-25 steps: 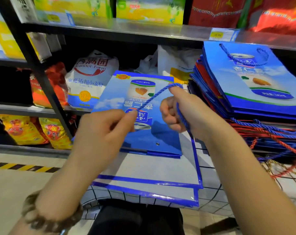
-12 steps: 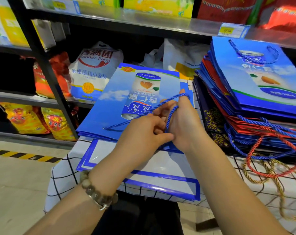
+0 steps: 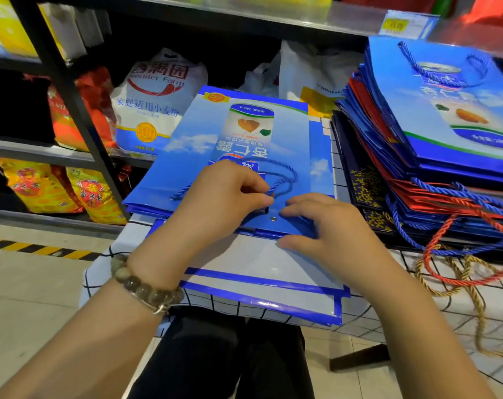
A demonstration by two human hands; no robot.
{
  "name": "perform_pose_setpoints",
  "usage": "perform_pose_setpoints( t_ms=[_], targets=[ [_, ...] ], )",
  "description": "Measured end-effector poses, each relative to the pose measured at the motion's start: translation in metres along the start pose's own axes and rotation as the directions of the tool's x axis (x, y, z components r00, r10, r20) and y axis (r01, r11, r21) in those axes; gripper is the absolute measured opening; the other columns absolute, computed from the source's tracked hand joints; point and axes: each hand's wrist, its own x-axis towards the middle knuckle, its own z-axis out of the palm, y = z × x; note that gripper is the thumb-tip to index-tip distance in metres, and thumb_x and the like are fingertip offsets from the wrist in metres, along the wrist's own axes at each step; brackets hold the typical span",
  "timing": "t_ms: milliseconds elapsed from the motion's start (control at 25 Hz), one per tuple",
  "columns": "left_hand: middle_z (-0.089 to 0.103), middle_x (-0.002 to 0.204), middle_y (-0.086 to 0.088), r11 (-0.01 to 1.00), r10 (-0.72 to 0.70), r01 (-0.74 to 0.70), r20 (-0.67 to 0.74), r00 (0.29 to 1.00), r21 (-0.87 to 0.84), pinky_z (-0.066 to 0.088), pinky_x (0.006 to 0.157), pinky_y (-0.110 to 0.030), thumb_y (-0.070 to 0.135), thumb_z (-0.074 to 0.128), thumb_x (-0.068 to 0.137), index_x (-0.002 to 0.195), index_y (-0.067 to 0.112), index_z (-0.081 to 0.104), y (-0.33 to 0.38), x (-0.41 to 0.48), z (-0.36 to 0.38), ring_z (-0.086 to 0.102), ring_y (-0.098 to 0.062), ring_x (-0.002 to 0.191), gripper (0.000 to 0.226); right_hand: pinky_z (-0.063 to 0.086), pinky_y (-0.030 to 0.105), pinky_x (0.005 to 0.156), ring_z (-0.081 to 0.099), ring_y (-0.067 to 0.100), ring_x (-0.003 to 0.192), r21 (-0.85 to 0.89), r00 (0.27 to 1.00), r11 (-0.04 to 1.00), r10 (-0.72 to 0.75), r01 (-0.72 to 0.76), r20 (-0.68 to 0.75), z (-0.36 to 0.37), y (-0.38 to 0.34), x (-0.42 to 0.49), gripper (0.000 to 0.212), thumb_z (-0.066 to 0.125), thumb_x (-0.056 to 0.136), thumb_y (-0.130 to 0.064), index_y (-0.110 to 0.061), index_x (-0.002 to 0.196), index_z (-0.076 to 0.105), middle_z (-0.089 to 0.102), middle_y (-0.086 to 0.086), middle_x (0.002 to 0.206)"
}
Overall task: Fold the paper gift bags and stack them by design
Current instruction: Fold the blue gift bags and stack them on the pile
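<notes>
The blue bag [image 3: 238, 145] lies flat on a white bag [image 3: 259, 263] on the bench [image 3: 359, 321] — unchanged from 0.5 s ago. The left hand [image 3: 215, 197] pinches its cord [image 3: 287, 171]; the right hand [image 3: 331, 226] has released it, fingers [image 3: 305, 203] pressing the bag's near edge.

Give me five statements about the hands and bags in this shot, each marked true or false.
1. The left hand pinches the blue cord handle. True.
2. The blue gift bag under the hands stands upright. False: it lies flat on the other bags.
3. The beaded bracelet is on the right wrist. False: it is on the left wrist.
4. The top bag of the stack on the right is red. False: it is blue; red bags lie lower down.
5. The right hand rests on the bag beside a metal eyelet. True.
</notes>
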Motion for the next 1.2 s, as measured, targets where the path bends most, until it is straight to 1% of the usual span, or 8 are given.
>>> perform_pose_setpoints(
  t_ms=[280,440,560,680,800,880,1000,1200],
  targets=[
    [0.064,0.068,0.014,0.997,0.070,-0.072,0.087,0.994,0.016,0.039,0.061,-0.013,0.024,0.068,0.082,0.076,0.024,0.070,0.004,0.002,0.006,0.055,0.000,0.064,0.007,0.030,0.013,0.094,0.054,0.008,0.111,0.082,0.995,0.996,0.030,-0.022,-0.098,0.006,0.008,-0.002,0.040,0.078,0.068,-0.031,-0.016,0.105,0.071,0.065,-0.005,0.115],
    [0.069,0.079,0.007,0.994,0.078,-0.088,0.131,0.988,0.072,0.043,0.069,-0.024,0.025,0.067,0.083,0.080,0.023,0.072,0.005,0.002,0.009,0.059,-0.008,0.074,0.006,0.033,0.010,0.089,0.056,0.006,0.102,0.119,0.993,0.993,0.024,-0.011,-0.113,0.007,0.010,-0.002,0.038,0.080,0.066,-0.030,-0.016,0.100,0.072,0.067,-0.006,0.107],
    [0.066,0.081,0.007,0.971,0.090,-0.125,0.173,0.981,0.202,0.045,0.070,-0.025,0.029,0.063,0.086,0.077,0.028,0.067,0.008,0.002,0.007,0.056,-0.009,0.075,0.010,0.043,0.024,0.092,0.060,0.008,0.098,0.152,0.991,0.988,0.036,-0.016,-0.130,0.004,0.009,-0.002,0.032,0.076,0.071,-0.032,-0.018,0.099,0.072,0.069,-0.007,0.103],
    [0.059,0.085,0.001,0.903,0.151,-0.228,0.228,0.962,0.364,0.047,0.073,-0.042,0.035,0.044,0.090,0.073,0.018,0.064,0.008,0.003,0.003,0.054,-0.019,0.079,0.032,0.050,0.041,0.082,0.064,0.017,0.093,0.142,0.979,0.990,0.051,-0.024,-0.196,0.003,0.004,-0.003,0.033,0.067,0.081,-0.034,-0.023,0.112,0.066,0.072,-0.008,0.096],
    [0.057,0.080,-0.005,0.925,0.122,-0.219,0.303,0.945,0.311,0.045,0.073,-0.049,0.037,0.032,0.080,0.071,0.011,0.062,0.008,0.004,-0.005,0.054,-0.023,0.077,0.040,0.052,0.044,0.072,0.064,0.027,0.088,-0.008,0.975,0.998,-0.057,0.057,-0.216,0.004,0.001,-0.001,0.039,0.049,0.086,-0.037,-0.023,0.120,0.062,0.070,-0.002,0.094],
    [0.060,0.082,-0.004,0.932,0.122,-0.182,0.202,0.972,0.314,0.047,0.074,-0.045,0.038,0.039,0.083,0.074,0.013,0.065,0.006,0.001,-0.006,0.056,-0.023,0.080,0.037,0.052,0.045,0.070,0.063,0.029,0.086,-0.047,0.975,0.994,-0.105,0.097,-0.194,0.006,0.003,0.002,0.037,0.042,0.088,-0.035,-0.020,0.111,0.067,0.068,0.003,0.092],
    [0.052,0.072,0.004,0.909,0.197,-0.106,-0.192,0.961,0.403,0.037,0.061,-0.030,0.045,0.049,0.085,0.059,0.026,0.052,0.012,-0.017,-0.006,0.050,-0.018,0.073,0.032,0.050,0.043,0.072,0.061,0.028,0.085,-0.021,0.976,0.997,-0.078,0.075,-0.205,0.007,0.004,0.005,0.039,0.037,0.089,-0.035,-0.017,0.102,0.069,0.066,0.004,0.090],
    [0.051,0.054,-0.004,0.668,0.262,-0.127,-0.071,0.963,0.734,0.007,0.048,-0.016,0.037,0.063,0.071,0.049,0.017,0.059,0.020,-0.032,0.011,0.050,-0.027,0.040,0.030,0.047,0.041,0.074,0.058,0.024,0.086,0.031,0.977,0.999,-0.036,0.044,-0.210,0.008,0.005,0.009,0.038,0.035,0.087,-0.037,-0.018,0.094,0.068,0.065,0.001,0.089]
  ],
)
